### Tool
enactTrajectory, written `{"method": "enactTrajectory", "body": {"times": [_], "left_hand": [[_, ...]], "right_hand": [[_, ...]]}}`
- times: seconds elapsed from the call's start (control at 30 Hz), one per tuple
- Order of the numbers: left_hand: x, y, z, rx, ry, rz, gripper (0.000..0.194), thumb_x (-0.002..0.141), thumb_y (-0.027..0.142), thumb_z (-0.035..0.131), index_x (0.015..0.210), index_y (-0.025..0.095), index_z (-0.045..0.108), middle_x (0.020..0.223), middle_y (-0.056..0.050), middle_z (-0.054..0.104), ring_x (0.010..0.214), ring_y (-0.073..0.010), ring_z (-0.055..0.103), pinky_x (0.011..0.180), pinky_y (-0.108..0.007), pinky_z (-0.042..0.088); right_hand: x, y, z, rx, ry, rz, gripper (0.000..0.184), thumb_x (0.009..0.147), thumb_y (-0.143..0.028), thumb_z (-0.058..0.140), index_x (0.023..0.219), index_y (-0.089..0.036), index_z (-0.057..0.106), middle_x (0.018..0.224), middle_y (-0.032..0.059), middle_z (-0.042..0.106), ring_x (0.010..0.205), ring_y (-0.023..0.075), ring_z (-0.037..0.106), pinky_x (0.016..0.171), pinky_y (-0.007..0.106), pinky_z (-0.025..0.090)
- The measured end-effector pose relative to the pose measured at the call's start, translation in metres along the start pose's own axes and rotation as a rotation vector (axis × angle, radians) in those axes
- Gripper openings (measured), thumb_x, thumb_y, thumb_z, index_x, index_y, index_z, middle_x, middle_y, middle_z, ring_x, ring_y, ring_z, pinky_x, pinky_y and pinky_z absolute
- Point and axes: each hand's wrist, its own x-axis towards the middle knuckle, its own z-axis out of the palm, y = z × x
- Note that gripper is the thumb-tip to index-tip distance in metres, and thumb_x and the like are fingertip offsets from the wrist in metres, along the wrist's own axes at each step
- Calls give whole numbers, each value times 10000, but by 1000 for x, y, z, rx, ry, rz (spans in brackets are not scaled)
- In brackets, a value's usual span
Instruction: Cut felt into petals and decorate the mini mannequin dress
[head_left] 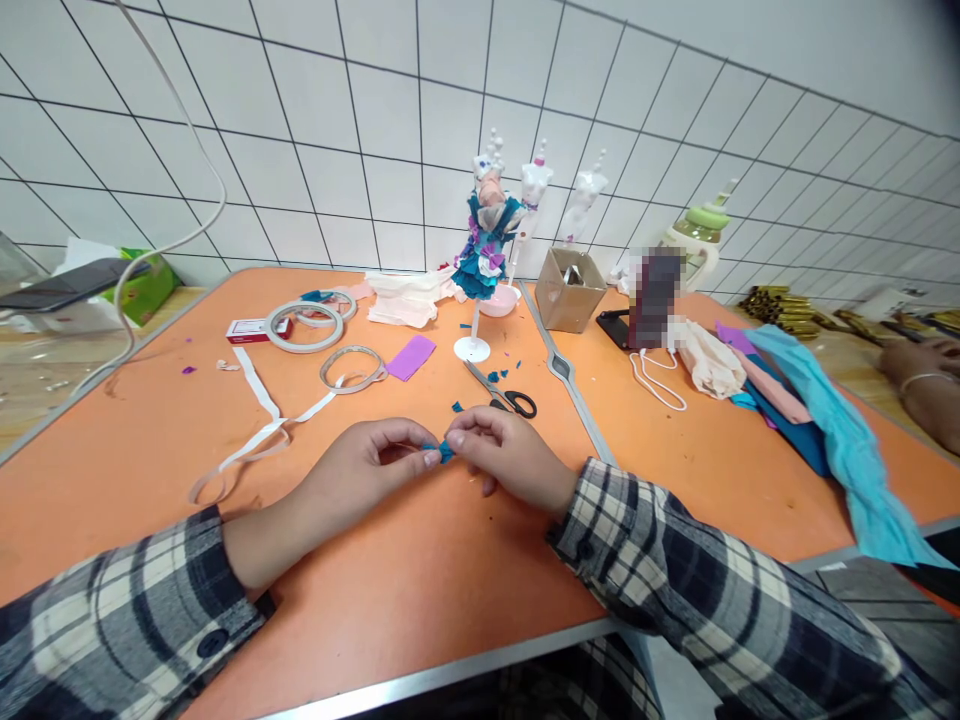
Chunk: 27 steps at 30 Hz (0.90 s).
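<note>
Between the fingertips of both hands is a small piece of blue crepe paper. My left hand pinches its left side, thumb against forefinger. From the right, my right hand pinches the same piece, and its fingers hide part of it. Just beyond the right hand lie black-handled scissors, with blue paper scraps beside them. Farther back stands a miniature dress form on a white stand, dressed in ruffled blue, purple and pink paper.
Tape rolls, a loose white strip and a purple paper piece lie left. A cardboard box, a phone on a stand and paper strips are right. Another person's arm reaches in at far right.
</note>
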Motion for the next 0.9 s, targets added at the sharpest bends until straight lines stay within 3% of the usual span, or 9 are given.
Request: {"method": "enactTrajectory", "body": {"times": [0.13,0.33,0.47,0.57,0.73,0.9], "left_hand": [[2,-1,0,23,2,-4,251,737,426,683,813,194,739,835,-39,753,808,-215,664,769,-312,509],[3,-3,-2,-68,-25,-53,270,731,456,701,822,206,750,865,-37,766,823,-214,672,785,-304,516],[2,-3,-4,-64,-25,-57,282,726,469,705,822,208,751,852,-36,763,806,-215,668,761,-303,518],[2,-3,-4,-31,-31,-56,301,743,485,684,829,204,749,854,-40,759,815,-222,666,761,-310,517],[3,-1,-3,-25,-13,-59,314,739,489,683,836,196,744,881,-51,762,857,-235,675,807,-329,524],[3,2,-1,-56,61,-35,481,732,447,703,1154,217,683,1073,-73,746,1000,-259,668,900,-384,518]], "right_hand": [[1,1,1,-28,-17,43,131,783,-297,625,805,-181,567,583,-57,464,482,79,439,382,188,458],[6,6,-2,-20,-9,1,104,802,-269,610,839,-175,587,656,-35,512,511,74,486,393,168,452],[2,3,-1,26,-6,-33,183,810,-326,600,924,-183,598,764,-6,554,586,94,538,398,173,471],[0,1,1,9,-9,8,228,785,-385,632,880,-181,596,705,-16,534,584,103,528,389,178,473],[3,4,2,29,3,30,175,747,-319,661,812,-186,568,601,-55,482,506,78,455,386,181,472],[5,4,0,85,67,44,173,740,-306,665,815,-195,555,606,-52,506,537,94,510,380,167,465]]}}
